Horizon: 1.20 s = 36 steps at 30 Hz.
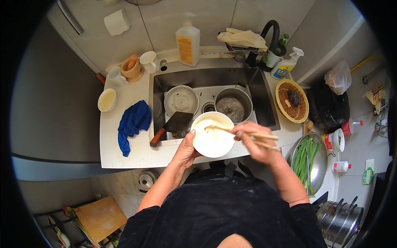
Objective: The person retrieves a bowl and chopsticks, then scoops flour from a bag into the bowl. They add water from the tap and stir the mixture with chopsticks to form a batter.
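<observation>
My left hand grips a white bowl by its left side, thumb on the rim. Pale, creamy stuff lies in the bowl, too bright to make out well. A pair of wooden chopsticks is in my right hand, which is blurred; their tips dip into the bowl. The bowl is held above the front edge of a steel sink. Just left of it a cleaver with a wooden handle rests across the sink's front edge. A pot and a round metal lid or basin sit in the sink.
Left on the counter lie a blue cloth, a small bowl, white mugs and a wooden mortar. To the right are a wicker basket, a spray bottle and a metal basin with green onions.
</observation>
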Available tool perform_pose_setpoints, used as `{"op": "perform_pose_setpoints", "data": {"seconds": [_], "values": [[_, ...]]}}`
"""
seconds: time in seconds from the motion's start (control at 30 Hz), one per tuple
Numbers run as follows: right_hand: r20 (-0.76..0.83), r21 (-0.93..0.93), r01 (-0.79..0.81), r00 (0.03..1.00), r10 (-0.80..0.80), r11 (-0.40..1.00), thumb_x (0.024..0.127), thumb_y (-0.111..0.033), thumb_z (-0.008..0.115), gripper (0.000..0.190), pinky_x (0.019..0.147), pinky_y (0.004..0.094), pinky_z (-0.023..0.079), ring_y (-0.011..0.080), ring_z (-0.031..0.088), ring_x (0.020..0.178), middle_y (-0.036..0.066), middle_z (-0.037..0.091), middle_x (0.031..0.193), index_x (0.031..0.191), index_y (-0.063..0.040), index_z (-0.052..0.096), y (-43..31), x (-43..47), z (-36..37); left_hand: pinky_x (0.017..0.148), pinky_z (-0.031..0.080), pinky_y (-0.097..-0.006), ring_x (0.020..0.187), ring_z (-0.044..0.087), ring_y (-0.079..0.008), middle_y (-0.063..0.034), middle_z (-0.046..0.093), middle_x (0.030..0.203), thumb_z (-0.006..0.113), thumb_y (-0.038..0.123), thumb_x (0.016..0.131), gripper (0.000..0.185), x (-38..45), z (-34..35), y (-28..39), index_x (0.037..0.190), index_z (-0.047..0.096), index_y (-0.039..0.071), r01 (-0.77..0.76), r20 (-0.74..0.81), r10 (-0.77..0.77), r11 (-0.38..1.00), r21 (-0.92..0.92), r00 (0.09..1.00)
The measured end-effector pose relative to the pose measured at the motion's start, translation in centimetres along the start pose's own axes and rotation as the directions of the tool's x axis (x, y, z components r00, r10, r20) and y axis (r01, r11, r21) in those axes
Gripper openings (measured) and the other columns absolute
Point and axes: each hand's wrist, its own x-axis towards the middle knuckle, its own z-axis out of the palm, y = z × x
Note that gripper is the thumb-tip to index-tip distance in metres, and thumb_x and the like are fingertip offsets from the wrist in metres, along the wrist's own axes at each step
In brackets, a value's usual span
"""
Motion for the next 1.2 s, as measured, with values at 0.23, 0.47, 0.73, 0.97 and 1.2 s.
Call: {"op": "perform_pose_setpoints", "data": {"seconds": [0.23, 0.47, 0.73, 0.97, 1.2], "values": [[0.095, 0.032, 0.154, 0.983, -0.156, 0.988, 0.082, 0.0, 0.056, 0.014, 0.064, 0.0282, 0.049, 0.019, 0.062, 0.07, 0.01, 0.063, 0.081, 0.094, -0.001, 0.062, 0.1, -0.3, 0.2, 0.084, 0.051, -0.0414, 0.106, 0.058, -0.0224, -0.0123, 0.055, 0.12, 0.05, 0.067, 0.077, 0.083, 0.2, -0.1, 0.3, 0.132, 0.038, 0.005, -0.006, 0.016, 0.006, 1.0, 0.019, 1.0], [0.079, -0.012, 0.138, 0.987, -0.137, 0.99, 0.082, 0.001, 0.057, 0.011, 0.062, 0.0287, 0.049, 0.0203, 0.062, 0.069, 0.011, 0.063, 0.08, 0.092, 0.0, 0.063, 0.8, -0.3, 0.2, 0.077, 0.054, -0.0385, 0.101, 0.06, -0.0203, -0.0114, 0.058, 0.114, 0.049, 0.068, 0.077, 0.081, 0.3, 0.0, -0.6, 0.129, 0.041, 0.006, 0.01, 0.005, -0.01, 1.0, 0.019, 1.0], [0.003, 0.123, 0.047, 0.999, -0.048, 0.991, 0.087, -0.001, 0.053, 0.012, 0.06, 0.0263, 0.051, 0.0145, 0.062, 0.066, 0.011, 0.063, 0.082, 0.094, 0.002, 0.062, 1.3, -0.4, 0.0, 0.079, 0.053, -0.0388, 0.1, 0.06, -0.0202, -0.0103, 0.058, 0.114, 0.046, 0.067, 0.08, 0.078, 0.5, -0.1, -0.5, 0.129, 0.041, 0.007, 0.013, 0.008, -0.013, 1.0, 0.011, 1.0], [-0.12, 0.18, -0.087, 0.987, 0.11, 0.98, 0.089, -0.004, 0.052, 0.012, 0.062, 0.025, 0.051, 0.0138, 0.063, 0.069, 0.011, 0.063, 0.083, 0.094, 0.002, 0.062, 1.6, -1.2, 0.1, 0.083, 0.052, -0.0399, 0.104, 0.059, -0.0218, -0.0119, 0.055, 0.119, 0.049, 0.066, 0.078, 0.082, 0.6, 0.0, -0.2, 0.132, 0.037, 0.006, 0.025, 0.0, -0.025, 1.0, 0.012, 1.0], [0.001, 0.216, -0.004, 1.0, 0.004, 0.976, 0.09, -0.005, 0.051, 0.013, 0.061, 0.0251, 0.05, 0.0128, 0.062, 0.068, 0.01, 0.063, 0.081, 0.093, 0.002, 0.061, 2.3, -0.9, 0.0, 0.087, 0.05, -0.0417, 0.108, 0.057, -0.0234, -0.0118, 0.053, 0.123, 0.051, 0.067, 0.076, 0.084, 0.3, 0.7, -0.5, 0.134, 0.035, 0.008, 0.085, 0.035, -0.087, 0.995, 0.044, 0.996]]}}
